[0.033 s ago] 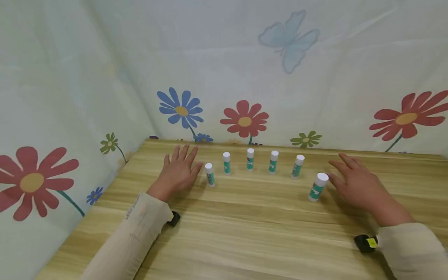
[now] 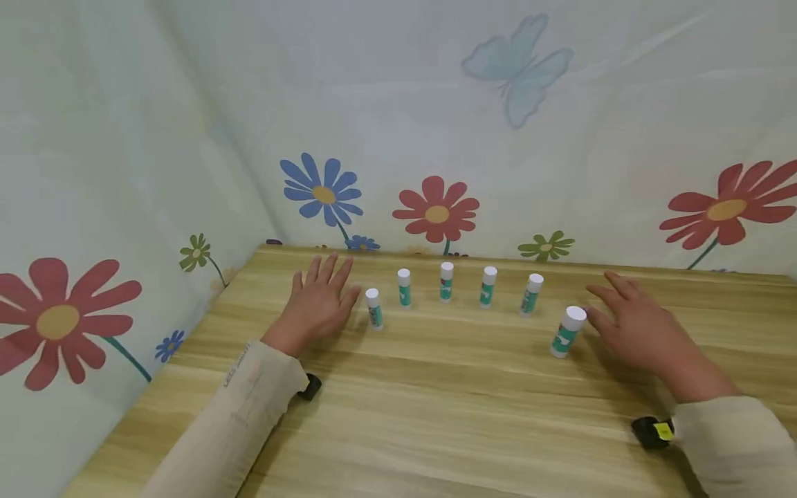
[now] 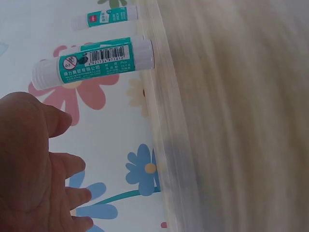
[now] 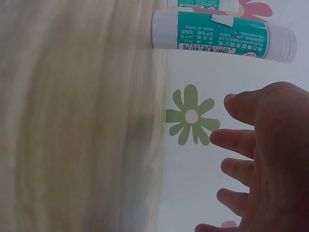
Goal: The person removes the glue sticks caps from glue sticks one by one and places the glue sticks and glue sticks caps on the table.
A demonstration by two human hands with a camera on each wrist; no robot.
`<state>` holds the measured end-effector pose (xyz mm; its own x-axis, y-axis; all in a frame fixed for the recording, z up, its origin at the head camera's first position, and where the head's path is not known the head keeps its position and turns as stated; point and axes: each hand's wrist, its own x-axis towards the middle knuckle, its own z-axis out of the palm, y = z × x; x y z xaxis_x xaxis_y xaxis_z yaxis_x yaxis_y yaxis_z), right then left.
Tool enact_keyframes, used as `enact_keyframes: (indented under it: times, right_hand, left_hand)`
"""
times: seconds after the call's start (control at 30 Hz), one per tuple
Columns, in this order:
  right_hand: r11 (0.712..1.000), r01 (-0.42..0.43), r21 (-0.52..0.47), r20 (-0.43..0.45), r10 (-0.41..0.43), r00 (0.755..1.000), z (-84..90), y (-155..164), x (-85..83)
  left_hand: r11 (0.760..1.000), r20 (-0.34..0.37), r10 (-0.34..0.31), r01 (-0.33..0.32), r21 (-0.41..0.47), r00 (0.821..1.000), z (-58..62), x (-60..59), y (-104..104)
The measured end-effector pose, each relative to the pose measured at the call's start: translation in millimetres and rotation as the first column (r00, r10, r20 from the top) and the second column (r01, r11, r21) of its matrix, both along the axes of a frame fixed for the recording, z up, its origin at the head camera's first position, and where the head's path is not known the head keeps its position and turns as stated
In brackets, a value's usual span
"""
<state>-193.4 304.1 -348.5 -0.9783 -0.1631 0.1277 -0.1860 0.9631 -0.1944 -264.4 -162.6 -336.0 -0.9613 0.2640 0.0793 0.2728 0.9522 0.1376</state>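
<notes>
Several white-capped glue sticks with teal labels stand upright in an arc on the wooden table [image 2: 398, 401]. The leftmost glue stick [image 2: 375, 310] is beside my left hand [image 2: 316, 304], whose fingers are spread and relaxed. At the right end stands the largest glue stick [image 2: 567, 333], just left of my right hand [image 2: 641, 328]; that hand's fingers are extended and hold nothing. In the left wrist view a barcode shows on the nearest glue stick [image 3: 96, 63]. The right wrist view has the large glue stick [image 4: 217, 36] above the thumb, with printed text on its label.
Between the end sticks stand smaller ones, among them a glue stick [image 2: 446, 282] near the table's back edge. A pale cloth backdrop [image 2: 386, 117] printed with flowers and a butterfly hangs behind and to the left. Black wrist cameras [image 2: 652, 432] sit under both cuffs.
</notes>
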Motion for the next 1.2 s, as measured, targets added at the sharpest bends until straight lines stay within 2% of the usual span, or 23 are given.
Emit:
enact_keyframes:
  times: [0.2, 0.33, 0.43, 0.57, 0.67, 0.8, 0.87, 0.97, 1.07, 1.2]
  right_hand:
    - [1.000, -0.030, -0.009, -0.026, 0.030, 0.999, 0.1, -9.7, 2.4]
    - [1.000, -0.010, -0.029, -0.058, 0.008, 0.998, -9.9, -16.6, 9.2]
    - [1.000, 0.007, 0.000, -0.088, -0.007, 0.996, -8.7, -21.4, 8.9]
    - [0.999, 0.024, 0.047, -0.097, -0.019, 0.995, 1.7, -21.2, 5.0]
    - [0.997, 0.047, 0.064, -0.065, -0.043, 0.997, 7.0, -18.8, 5.4]
    - [0.996, 0.060, 0.066, -0.030, -0.058, 0.998, 8.1, -16.2, 9.2]
    - [0.997, 0.058, 0.056, -0.026, -0.057, 0.998, 7.3, -15.5, 10.5]
    - [0.998, 0.051, 0.040, -0.027, -0.050, 0.998, 6.7, -15.3, 11.0]
    - [0.998, 0.047, 0.030, -0.049, -0.046, 0.998, 7.2, -14.9, 9.9]
    - [0.998, 0.054, 0.028, -0.060, -0.052, 0.997, 8.5, -13.0, 9.4]
  left_hand:
    - [1.000, 0.034, 0.007, -0.008, 0.007, 0.999, 1.4, 2.9, -3.6]
    - [1.000, 0.051, 0.001, 0.001, -0.028, 0.999, 10.5, 1.6, -2.1]
    - [0.999, 0.049, 0.010, -0.008, -0.037, 0.999, 13.9, 2.7, -3.9]
    - [1.000, 0.029, -0.009, 0.010, -0.015, 1.000, 10.6, 2.8, -3.8]
    - [0.999, 0.027, -0.033, 0.033, 0.005, 0.999, 5.9, 2.3, -0.6]
    - [0.998, 0.040, -0.051, 0.050, 0.028, 0.998, 1.8, 3.8, 2.4]
    - [0.994, 0.064, -0.089, 0.085, 0.064, 0.994, 2.4, 4.2, 1.5]
    - [0.981, 0.178, -0.149, 0.122, 0.151, 0.973, 5.8, 5.9, -2.8]
    - [0.959, 0.298, -0.197, 0.121, 0.255, 0.934, 7.5, 7.0, -5.8]
    - [0.927, 0.379, -0.245, 0.101, 0.361, 0.892, 5.7, 7.6, -4.3]
